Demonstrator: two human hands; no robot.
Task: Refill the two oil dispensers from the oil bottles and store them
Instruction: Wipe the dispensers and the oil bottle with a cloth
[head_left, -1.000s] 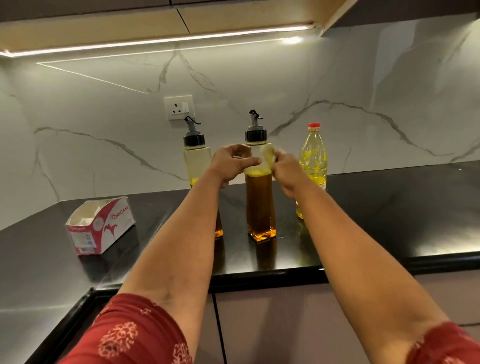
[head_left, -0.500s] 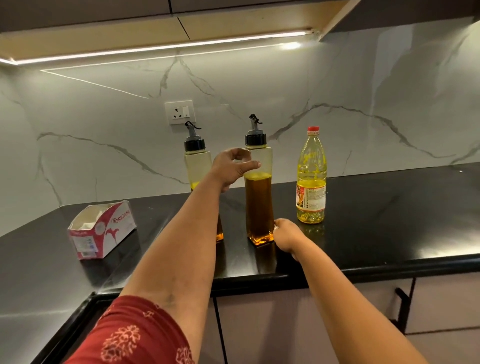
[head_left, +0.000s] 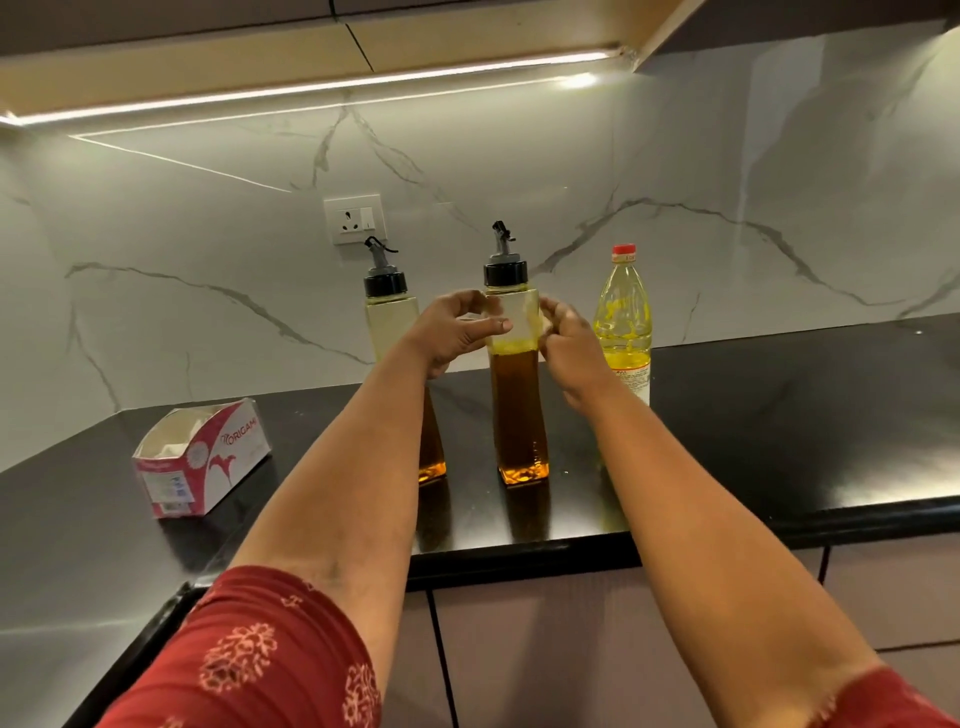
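Black polished stone counter (head_left: 779, 415), white marble-veined backsplash behind, strip light under the cabinets above. White wall socket (head_left: 354, 218) on the far wall.

Both my hands are up at the shoulder of the tall clear square dispenser with the black pour-spout cap (head_left: 514, 364), which stands upright near the middle of the counter. Left hand (head_left: 457, 332): fingers curled round its left side, thumb laid across the front face. Right hand (head_left: 571, 343): fingers bent against its right side, loosely closed on the glass; how firm that grip is I cannot tell. Cap is on. Dark amber oil fills it to roughly two thirds, with a paler yellow band on top of the amber.

Second clear square dispenser, same black spout cap (head_left: 390, 322), stands just to the left, partly hidden behind my left forearm. Amber oil shows at its base; the upper part looks clear, but the level itself is behind my arm, so not readable.

Yellow plastic oil bottle with a red cap (head_left: 622, 317) stands just right of my right hand, capped, part full.

Red-and-white open cardboard box (head_left: 200, 460) lies well apart on the near left.

Judgement: the middle dispenser looks topped up and closed. The left one's status is uncertain. Neither is stored yet; both stand on the counter.
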